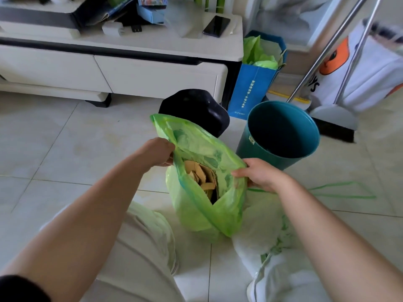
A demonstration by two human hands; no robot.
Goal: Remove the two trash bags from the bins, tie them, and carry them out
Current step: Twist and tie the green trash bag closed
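So the person's crouched on the tile floor (pixel 65 138) with the green trash bag (pixel 196 214) standing upright between their knees, mouth facing up. The opening is pulled into a long slit running from the far left corner down toward the near right, and you can see cardboard scraps (pixel 202 175) inside.

The left hand (pixel 159 152) is pinching the rim on the left side of the mouth. The right hand (pixel 259 174) has its fingers curled round the rim on the opposite side, so the bag hangs stretched between the two hands, with its body below them.

The teal bin (pixel 281 131) is just behind the right hand, upright, nothing in it. A paler bag (pixel 266 223) is slumped on the floor by the right knee, touching the green one. Loose green drawstrings (pixel 340 190) trail off to the right. There's a black lump (pixel 196 110) behind the bag; can't tell if it's a bin or a sack.
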